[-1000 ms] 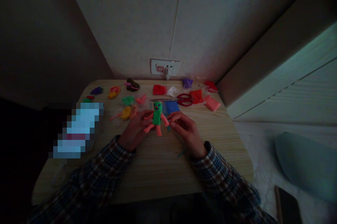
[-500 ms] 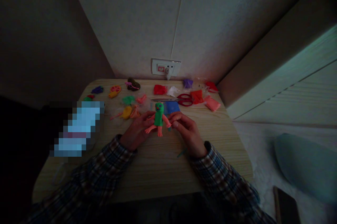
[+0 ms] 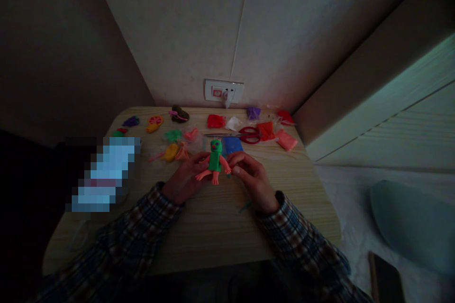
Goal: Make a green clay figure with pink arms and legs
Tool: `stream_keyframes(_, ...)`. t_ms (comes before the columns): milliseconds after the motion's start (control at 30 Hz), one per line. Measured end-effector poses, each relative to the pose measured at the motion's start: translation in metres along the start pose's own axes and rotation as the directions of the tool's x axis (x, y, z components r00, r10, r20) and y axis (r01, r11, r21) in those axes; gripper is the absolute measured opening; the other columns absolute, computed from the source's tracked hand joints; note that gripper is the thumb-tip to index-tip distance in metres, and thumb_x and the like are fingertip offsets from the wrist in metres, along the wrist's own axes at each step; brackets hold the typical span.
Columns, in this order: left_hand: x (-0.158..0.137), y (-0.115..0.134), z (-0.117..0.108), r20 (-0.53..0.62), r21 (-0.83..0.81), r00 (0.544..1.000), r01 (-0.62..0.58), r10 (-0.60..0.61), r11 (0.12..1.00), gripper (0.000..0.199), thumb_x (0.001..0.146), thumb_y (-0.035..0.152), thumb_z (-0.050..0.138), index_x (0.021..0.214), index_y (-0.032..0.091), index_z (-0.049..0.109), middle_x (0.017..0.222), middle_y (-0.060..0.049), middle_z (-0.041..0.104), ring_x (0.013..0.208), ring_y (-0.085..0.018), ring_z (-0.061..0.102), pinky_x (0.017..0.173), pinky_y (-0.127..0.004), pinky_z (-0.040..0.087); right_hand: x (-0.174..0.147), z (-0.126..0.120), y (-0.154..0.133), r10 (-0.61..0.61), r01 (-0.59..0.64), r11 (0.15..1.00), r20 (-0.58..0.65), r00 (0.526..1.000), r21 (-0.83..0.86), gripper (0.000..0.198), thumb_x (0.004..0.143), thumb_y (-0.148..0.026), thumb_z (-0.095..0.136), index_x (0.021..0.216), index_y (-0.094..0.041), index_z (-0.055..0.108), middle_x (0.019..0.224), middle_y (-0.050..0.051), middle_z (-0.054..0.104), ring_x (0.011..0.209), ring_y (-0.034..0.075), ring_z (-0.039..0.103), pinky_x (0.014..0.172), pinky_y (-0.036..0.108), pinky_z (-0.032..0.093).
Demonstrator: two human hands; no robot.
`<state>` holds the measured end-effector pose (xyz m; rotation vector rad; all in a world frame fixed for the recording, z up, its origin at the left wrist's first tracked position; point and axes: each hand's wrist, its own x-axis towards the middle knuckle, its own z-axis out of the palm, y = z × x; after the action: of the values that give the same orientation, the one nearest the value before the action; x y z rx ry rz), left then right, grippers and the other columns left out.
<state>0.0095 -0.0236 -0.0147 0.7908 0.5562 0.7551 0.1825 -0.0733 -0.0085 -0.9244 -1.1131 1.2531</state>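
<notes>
A small clay figure (image 3: 214, 160) with a green head and body and pink arms and legs is held upright above the table, facing me. My left hand (image 3: 186, 175) is closed on its left side, with the fingertips partly hidden behind the body. On the other side, my right hand (image 3: 254, 177) pinches at the figure's pink arm; its thumb and index finger are near the figure's hand. Just behind the figure lies a blue clay packet (image 3: 233, 144). Red-handled scissors (image 3: 250, 135) rest beyond my right hand.
Several clay packets lie along the back, among them red (image 3: 215, 121), purple (image 3: 253, 113) and pink (image 3: 286, 140). Finished-looking clay pieces, including a brown one (image 3: 180, 114), stand at the back left. A blurred-out lit screen (image 3: 106, 175) is left; a wall socket (image 3: 223, 91) is behind.
The figure's head has tipped very slightly. Both hands keep their hold in nearly the same place.
</notes>
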Motion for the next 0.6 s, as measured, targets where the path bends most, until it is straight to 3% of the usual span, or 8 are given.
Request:
stream_keyframes(400,-0.0009,0.0000,-0.0014,-0.048,-0.088,0.999,0.010,-0.014,0.996,0.021,0.072,0.020,0.071,0.093,0.018,0.069,0.084,-0.002,0.070,0.067,-0.013,0.062,0.065,-0.023,0.052,-0.0009,0.0002,0.0011,-0.036,0.036,0.999,0.025,0.999,-0.008,0.019,0.081,-0.039,0.068,0.078,-0.022,0.062,0.082,0.000,0.057,0.080,0.016,0.054,0.075,0.028,0.042)
stream_keyframes(600,-0.0007,0.0000,-0.0014,0.005,-0.097,1.000,0.004,-0.003,0.995,0.020,0.072,0.022,0.072,0.092,0.019,0.070,0.079,0.000,0.071,0.064,-0.012,0.062,0.061,-0.021,0.050,-0.0007,0.0013,0.0000,-0.075,0.077,0.995,0.034,0.997,-0.065,0.017,0.081,-0.036,0.068,0.078,-0.021,0.061,0.083,0.000,0.057,0.083,0.016,0.055,0.076,0.028,0.044)
